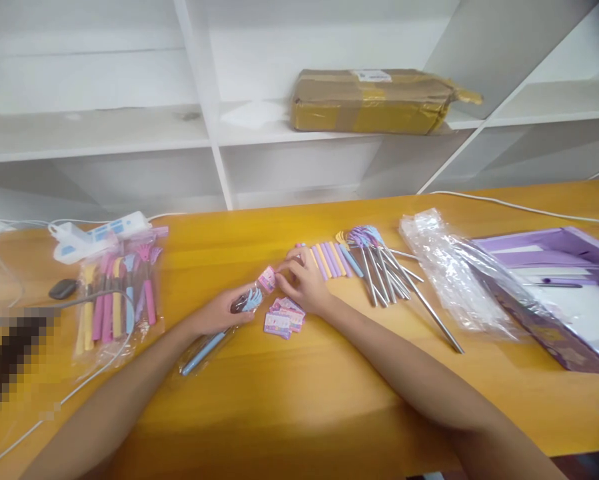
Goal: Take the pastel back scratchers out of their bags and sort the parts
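My left hand [229, 311] is closed round a blue back scratcher [212, 347] in a clear bag, its hand-shaped head tilted up to the right. At the bag's top end a small pink card [266, 279] is pinched by the fingertips of my right hand [302, 280]. Just below my right hand lies a loose pile of pink and purple cards [283, 318]. Beyond it, a row of pastel handle tubes [332, 260] sits beside a bundle of metal rods [384, 270] with coloured hand-shaped heads.
Bagged back scratchers [116, 297] lie at the left by a white power strip [119, 227] and cables. Clear plastic bags [449, 273] and an open purple box [539, 240] are at the right. A taped carton [369, 103] rests on the shelf.
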`<move>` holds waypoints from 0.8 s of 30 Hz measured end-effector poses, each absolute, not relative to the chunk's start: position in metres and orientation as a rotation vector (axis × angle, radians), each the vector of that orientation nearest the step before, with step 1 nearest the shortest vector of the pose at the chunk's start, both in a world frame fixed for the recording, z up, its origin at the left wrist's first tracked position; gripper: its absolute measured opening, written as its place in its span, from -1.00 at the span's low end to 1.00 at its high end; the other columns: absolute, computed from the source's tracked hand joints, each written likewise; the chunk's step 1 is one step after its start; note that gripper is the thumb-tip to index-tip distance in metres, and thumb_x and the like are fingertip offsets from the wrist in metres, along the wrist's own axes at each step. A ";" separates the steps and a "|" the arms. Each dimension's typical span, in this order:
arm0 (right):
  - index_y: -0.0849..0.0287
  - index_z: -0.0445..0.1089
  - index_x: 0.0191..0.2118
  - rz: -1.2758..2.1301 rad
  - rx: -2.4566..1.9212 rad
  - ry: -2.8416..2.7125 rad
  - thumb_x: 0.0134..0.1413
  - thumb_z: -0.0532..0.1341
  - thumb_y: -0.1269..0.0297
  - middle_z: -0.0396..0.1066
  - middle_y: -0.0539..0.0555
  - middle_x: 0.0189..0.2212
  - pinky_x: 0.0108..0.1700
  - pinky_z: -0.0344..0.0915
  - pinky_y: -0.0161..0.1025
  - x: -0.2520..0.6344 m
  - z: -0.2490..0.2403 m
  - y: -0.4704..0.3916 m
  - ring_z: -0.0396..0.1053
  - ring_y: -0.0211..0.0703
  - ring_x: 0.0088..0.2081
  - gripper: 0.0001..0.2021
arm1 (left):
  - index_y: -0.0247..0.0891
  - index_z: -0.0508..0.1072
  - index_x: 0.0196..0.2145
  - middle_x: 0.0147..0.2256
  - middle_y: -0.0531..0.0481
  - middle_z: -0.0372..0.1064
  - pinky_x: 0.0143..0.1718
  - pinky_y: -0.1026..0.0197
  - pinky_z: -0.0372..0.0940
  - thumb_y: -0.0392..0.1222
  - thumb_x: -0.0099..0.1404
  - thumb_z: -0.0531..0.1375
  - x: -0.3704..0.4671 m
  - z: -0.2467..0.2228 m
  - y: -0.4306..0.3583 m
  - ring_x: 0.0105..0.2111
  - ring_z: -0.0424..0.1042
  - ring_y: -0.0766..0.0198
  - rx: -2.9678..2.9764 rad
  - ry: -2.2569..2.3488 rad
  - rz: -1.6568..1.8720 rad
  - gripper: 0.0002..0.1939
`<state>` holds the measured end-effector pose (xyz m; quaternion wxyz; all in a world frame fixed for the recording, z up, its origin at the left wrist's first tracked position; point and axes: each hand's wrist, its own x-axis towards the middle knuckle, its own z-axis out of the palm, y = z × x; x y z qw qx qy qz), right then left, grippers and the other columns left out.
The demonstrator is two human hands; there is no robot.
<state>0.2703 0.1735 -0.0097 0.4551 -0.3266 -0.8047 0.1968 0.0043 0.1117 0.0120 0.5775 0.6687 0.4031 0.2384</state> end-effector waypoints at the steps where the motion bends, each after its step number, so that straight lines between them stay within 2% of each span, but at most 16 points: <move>1: 0.07 0.48 -0.08 0.576 -0.813 -1.956 0.35 0.29 0.21 0.28 0.16 -0.03 -0.07 0.39 -0.07 0.270 -0.008 0.175 0.35 -0.06 -0.09 -0.89 | -0.20 0.20 0.48 0.22 -0.18 0.45 0.28 -0.05 0.27 0.11 0.38 0.36 0.004 0.013 0.112 0.21 0.42 -0.08 1.561 0.946 0.555 -0.15; 5: 0.09 0.53 -0.21 0.868 -0.810 -1.869 0.34 0.32 0.08 0.28 0.14 -0.09 -0.02 0.36 -0.08 0.273 -0.005 0.185 0.34 -0.05 -0.05 -0.81 | -0.23 0.17 0.49 0.18 -0.22 0.48 0.29 -0.11 0.26 0.11 0.38 0.36 0.003 0.017 0.111 0.22 0.42 -0.11 1.543 0.935 0.539 -0.13; 11: 0.12 0.54 -0.28 1.003 -0.768 -1.914 0.35 0.30 0.02 0.29 0.12 -0.11 0.00 0.32 -0.08 0.284 0.002 0.199 0.33 -0.08 -0.08 -0.72 | -0.15 0.22 0.47 0.36 -0.21 0.30 0.37 -0.12 0.18 0.09 0.38 0.37 0.001 0.014 0.113 0.32 0.33 -0.12 1.552 0.886 0.564 -0.17; 17: 0.09 0.55 -0.13 0.908 -0.770 -2.012 0.36 0.31 0.08 0.29 0.14 -0.06 -0.23 0.32 -0.19 0.279 0.010 0.186 0.31 -0.15 -0.21 -0.81 | -0.13 0.23 0.47 0.33 -0.17 0.34 0.35 -0.13 0.19 0.07 0.37 0.37 -0.003 0.013 0.115 0.29 0.35 -0.11 1.547 0.900 0.555 -0.18; 21: 0.12 0.51 -0.22 0.857 -0.722 -2.050 0.38 0.29 0.16 0.33 0.14 -0.10 -0.10 0.37 -0.13 0.274 0.014 0.181 0.35 -0.09 -0.12 -0.83 | -0.16 0.23 0.47 0.24 -0.18 0.43 0.29 -0.11 0.26 0.09 0.35 0.38 -0.004 0.012 0.115 0.21 0.41 -0.10 1.511 0.895 0.550 -0.15; 24: 0.14 0.50 -0.26 0.799 -0.802 -2.004 0.41 0.25 0.18 0.34 0.15 -0.10 0.02 0.36 -0.07 0.278 0.019 0.188 0.36 -0.05 -0.05 -0.80 | -0.17 0.24 0.46 0.24 -0.20 0.42 0.34 -0.11 0.19 0.10 0.32 0.40 -0.006 0.012 0.116 0.27 0.35 -0.13 1.492 0.886 0.567 -0.13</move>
